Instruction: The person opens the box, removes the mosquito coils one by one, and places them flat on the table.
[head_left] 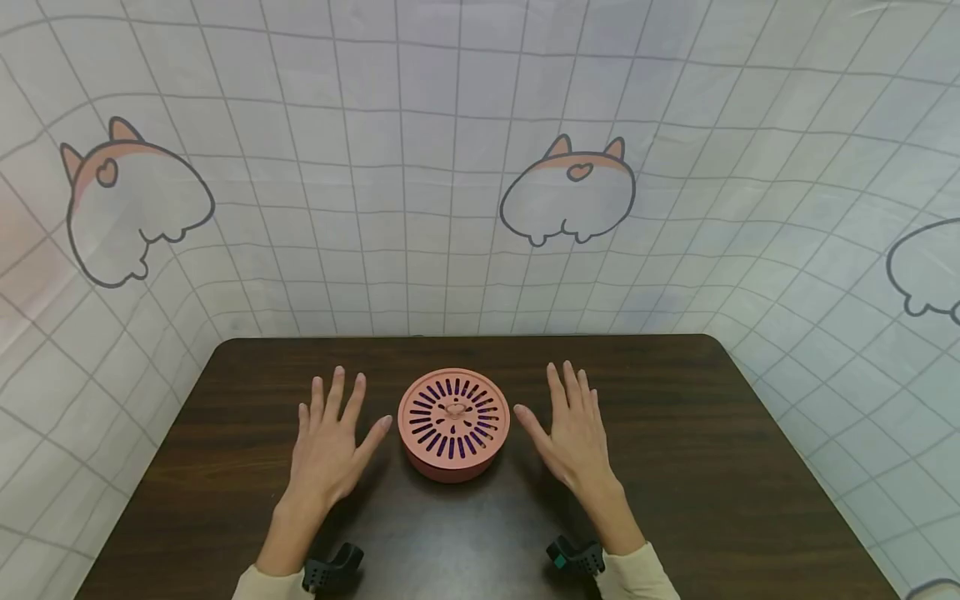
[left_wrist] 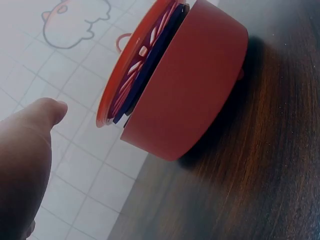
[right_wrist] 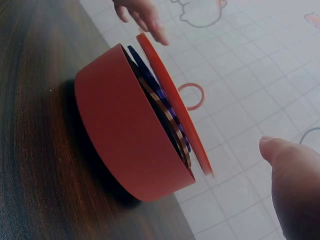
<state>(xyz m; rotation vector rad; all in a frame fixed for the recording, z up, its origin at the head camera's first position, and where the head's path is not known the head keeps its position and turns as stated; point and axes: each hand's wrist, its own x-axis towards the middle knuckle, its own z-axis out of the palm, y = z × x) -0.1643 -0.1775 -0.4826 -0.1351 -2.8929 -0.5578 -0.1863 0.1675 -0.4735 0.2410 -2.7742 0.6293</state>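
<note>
A round pink box stands on the table between my two hands. Its slotted lid with a small ring handle sits raised above the rim, propped on flat pieces inside. In the right wrist view, dark blue and brown edges stick out of the gap under the lid. My left hand is at the box's left, fingers spread, thumb pointing toward the lid. On the other side my right hand mirrors it, thumb tip near the lid's edge. Both hands hold nothing.
The dark wooden table has rounded far corners. Behind it and along both sides hangs a white gridded curtain with cartoon animal prints. Black straps are on both wrists, beside light sleeves.
</note>
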